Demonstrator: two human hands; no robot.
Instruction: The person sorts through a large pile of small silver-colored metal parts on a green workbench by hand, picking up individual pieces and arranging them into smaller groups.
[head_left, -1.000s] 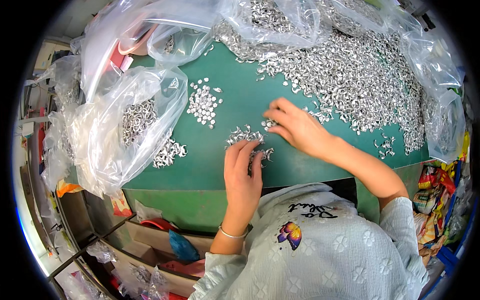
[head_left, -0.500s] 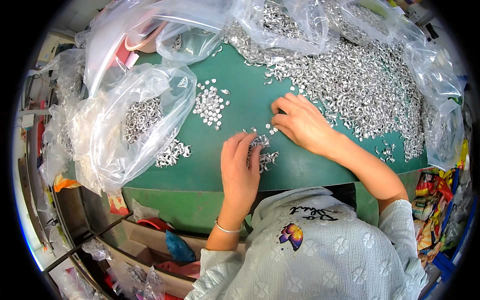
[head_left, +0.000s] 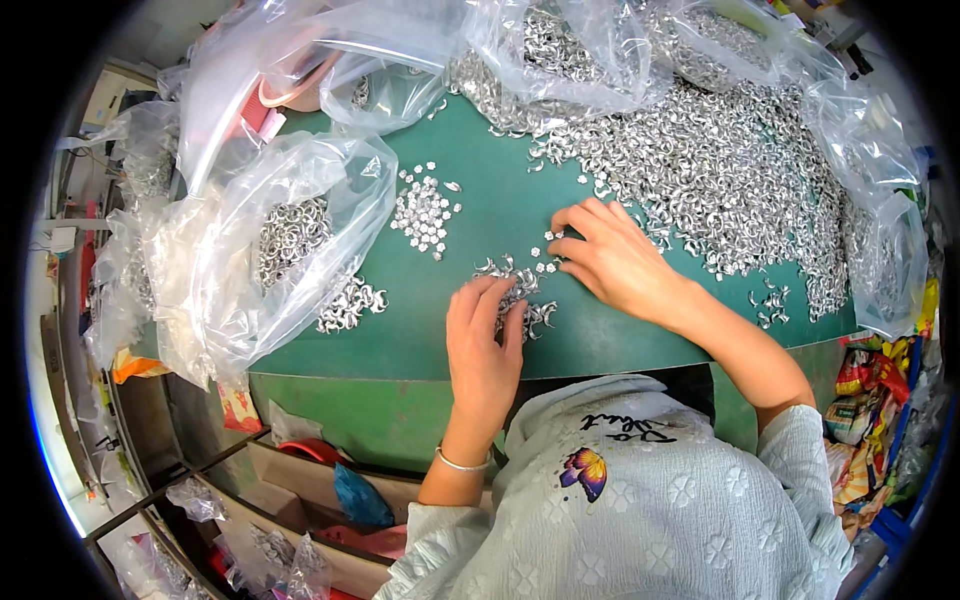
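Left hand: arching over the curved pieces on the desk, thumb standing apart; whether gripping any, I cannot tell.
Right hand: forming a narrow gap between thumb and forefinger; whether pinching anything, I cannot tell.
Loose flowers: lying just left of the right hand, the nearer one, showing no long axis.
Flower cluster: lying beyond the left hand, farther left.

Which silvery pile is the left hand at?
The small pile of curved pieces at the left hand; the rounded-piece pile, the pile beside the bag and the large heap all lie apart from that hand.
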